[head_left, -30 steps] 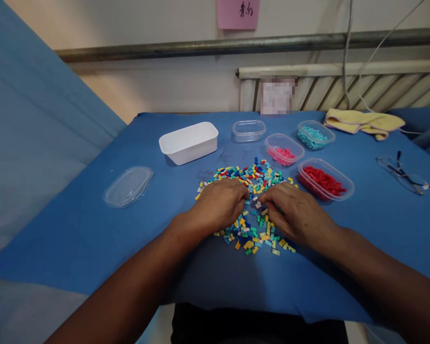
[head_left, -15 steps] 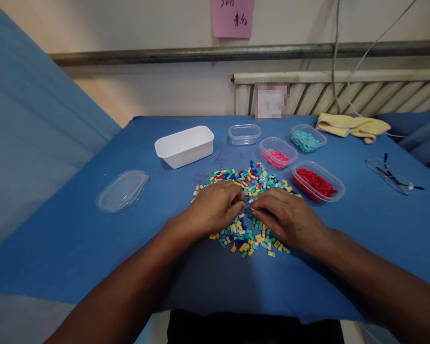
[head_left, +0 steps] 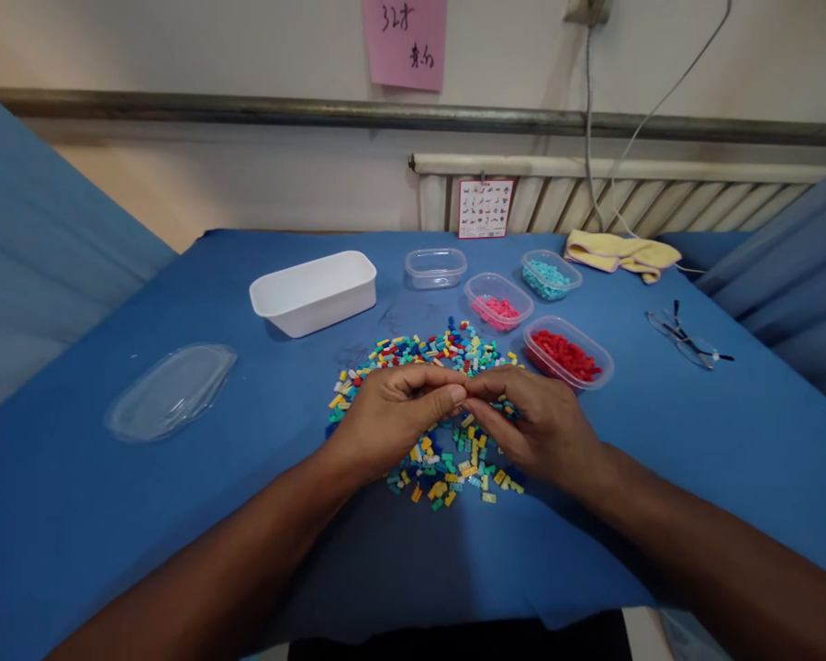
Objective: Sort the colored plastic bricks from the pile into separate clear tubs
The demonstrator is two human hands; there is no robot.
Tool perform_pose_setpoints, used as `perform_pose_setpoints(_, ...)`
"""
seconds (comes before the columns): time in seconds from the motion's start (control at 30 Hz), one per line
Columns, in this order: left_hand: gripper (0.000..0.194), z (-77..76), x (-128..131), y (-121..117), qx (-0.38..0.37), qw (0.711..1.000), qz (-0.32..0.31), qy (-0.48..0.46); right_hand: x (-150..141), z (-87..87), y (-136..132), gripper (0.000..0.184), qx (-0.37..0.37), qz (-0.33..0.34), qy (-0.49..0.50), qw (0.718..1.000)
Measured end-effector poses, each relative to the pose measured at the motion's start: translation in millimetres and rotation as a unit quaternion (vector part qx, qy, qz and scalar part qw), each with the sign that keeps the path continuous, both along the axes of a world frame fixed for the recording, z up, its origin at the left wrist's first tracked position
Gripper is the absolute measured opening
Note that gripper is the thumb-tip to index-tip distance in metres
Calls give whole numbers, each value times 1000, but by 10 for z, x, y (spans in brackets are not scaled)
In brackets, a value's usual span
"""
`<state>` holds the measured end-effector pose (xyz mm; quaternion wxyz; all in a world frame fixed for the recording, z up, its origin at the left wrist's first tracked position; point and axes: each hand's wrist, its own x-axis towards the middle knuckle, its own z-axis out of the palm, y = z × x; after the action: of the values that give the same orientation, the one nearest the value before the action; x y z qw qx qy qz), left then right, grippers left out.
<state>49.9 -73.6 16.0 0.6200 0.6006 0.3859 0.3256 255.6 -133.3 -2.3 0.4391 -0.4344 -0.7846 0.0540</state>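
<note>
The left hand (head_left: pixel 399 413) and the right hand (head_left: pixel 541 422) meet fingertip to fingertip above a loose spread of small toy bricks (head_left: pixel 437 490) on the blue cloth (head_left: pixel 179 514). Each hand makes a narrow pinch of thumb and forefinger; a brick may sit between them, but the fingers cover that spot, so whether either grip holds anything cannot be told. Beyond the right hand stand the tub of red pieces (head_left: pixel 608 369), the tub of pink pieces (head_left: pixel 496 283) and the tub of light-blue pieces (head_left: pixel 547 258), with the white bin (head_left: pixel 323 312) farther to the left. The bricks look like hard plastic: very light, stiff, unlikely to break, yet smooth and small enough to slip or flick away under a hard squeeze. The best hold is probably a gentle thumb-and-forefinger pinch across two opposite long sides, leaving the studs uncovered.
</note>
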Motion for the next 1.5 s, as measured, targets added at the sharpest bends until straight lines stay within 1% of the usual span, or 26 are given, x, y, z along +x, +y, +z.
perform_pose_setpoints(0.13, 36, -54, 44, -33, -12, 999, 51, -11, 22, 9, 11, 12, 27, -8, -31, 999)
perform_pose_setpoints(0.27, 37, -81, 83, -54, 6, 998, 62, 8, 43, 25, 3, 17, 54, -13, -82, 995)
perform_pose_setpoints(0.43, 37, -113, 96, -59, -14, 999, 48, -1, 44, 45, -10, 21, 61, -19, -115, 991)
perform_pose_setpoints(0.57, 35, -134, 98, -89, -40, 999, 8, -14, 43, 77, 11, 18, 72, -16, -105, 992)
perform_pose_setpoints(0.63, 37, -134, 99, -106, -43, 999, -16, -24, 92, 117, 25, 18, 69, -17, -97, 993)
perform_pose_setpoints(0.67, 39, -130, 97, -110, -37, 999, -20, -27, 143, 141, 33, 18, 66, -26, -96, 993)
perform_pose_setpoints(0.73, 41, -112, 84, -100, -8, 1000, -2, -27, 308, 185, 52, 17, 53, -71, -100, 991)
perform_pose_setpoints(0.83, 39, -64, 37, -29, 53, 996, 63, -24, 675, 199, 113, 17, 32, -194, -114, 974)
perform_pose_setpoints(0.87, 38, -45, 16, 5, 68, 994, 83, -24, 804, 182, 143, 17, 36, -228, -121, 965)
perform_pose_setpoints(0.9, 38, -27, -7, 40, 79, 991, 102, -24, 923, 156, 177, 19, 25, -246, -132, 960)
perform_pose_setpoints(0.93, 38, -12, -30, 74, 87, 989, 118, -23, 1027, 122, 211, 21, 7, -249, -147, 957)
perform_pose_setpoints(1.0, 38, 5, -72, 131, 99, 985, 140, -15, 1174, 48, 271, 24, -7, -252, -169, 953)
perform_pose_setpoints(1.1, 38, -4, -127, 191, 135, 979, 152, 13, 1255, -35, 319, 26, -5, -255, -182, 949)
perform_pose_setpoints(1.2, 32, -37, -194, 249, 218, 960, 158, 72, 1243, -49, 313, 27, 6, -268, -199, 943)
perform_pose_setpoints(1.27, 27, -60, -249, 301, 291, 936, 155, 124, 1208, -24, 285, 27, 23, -273, -199, 941)
perform_pose_setpoints(1.33, 22, -86, -299, 357, 364, 906, 137, 166, 1138, 16, 245, 26, 44, -268, -186, 944)
perform_pose_setpoints(1.43, 21, -142, -341, 419, 447, 863, 92, 218, 936, 56, 184, 24, 60, -226, -167, 958)
perform_pose_setpoints(1.5, 22, -189, -339, 434, 485, 836, 53, 251, 742, 37, 172, 22, 48, -160, -165, 972)
